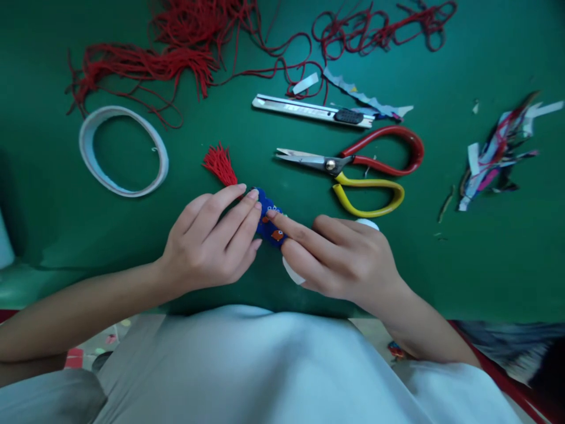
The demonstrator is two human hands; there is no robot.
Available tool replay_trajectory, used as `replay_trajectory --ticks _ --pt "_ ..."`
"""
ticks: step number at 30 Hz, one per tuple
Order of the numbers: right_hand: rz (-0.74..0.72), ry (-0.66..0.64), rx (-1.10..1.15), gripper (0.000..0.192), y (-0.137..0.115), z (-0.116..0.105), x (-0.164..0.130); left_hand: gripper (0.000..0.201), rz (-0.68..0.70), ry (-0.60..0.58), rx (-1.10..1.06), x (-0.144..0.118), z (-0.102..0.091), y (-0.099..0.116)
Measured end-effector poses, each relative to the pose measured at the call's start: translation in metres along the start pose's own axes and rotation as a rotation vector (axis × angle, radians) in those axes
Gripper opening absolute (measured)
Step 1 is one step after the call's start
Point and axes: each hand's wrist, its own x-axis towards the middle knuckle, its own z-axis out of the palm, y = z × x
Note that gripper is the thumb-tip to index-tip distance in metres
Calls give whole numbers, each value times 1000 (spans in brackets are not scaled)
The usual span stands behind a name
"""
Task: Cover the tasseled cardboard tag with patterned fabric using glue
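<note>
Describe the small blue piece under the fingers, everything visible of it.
The small blue piece looks like patterned fabric, deep blue with small orange and pale motifs. It lies flat on the green table, mostly covered. The left hand presses its fingertips on its upper end; the right hand lays its forefinger across it. A red tassel sticks out beyond its far end.

On the worktop [485,247], scissors [353,168] lie before the knife [313,111]; tape ring [123,150] left, scraps [498,150] right
</note>
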Motion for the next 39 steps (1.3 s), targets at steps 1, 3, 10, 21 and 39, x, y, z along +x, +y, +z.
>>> replay_trajectory --ticks 1,3,10,21,39 --pt "-15 12 16 18 1 -1 -2 39 8 3 23 0 0 0" --pt "-44 22 41 20 3 -3 -7 37 22 17 60 0 0 -1" --pt "-55 -25 34 20 5 -7 -12 34 66 38 62 2 -2 -2" --pt "-10 -98 106 21 8 -7 -13 30 -17 37 145 1 -5 5" --pt "-21 -68 93 19 10 -8 -13 18 106 63 142 4 -5 2"
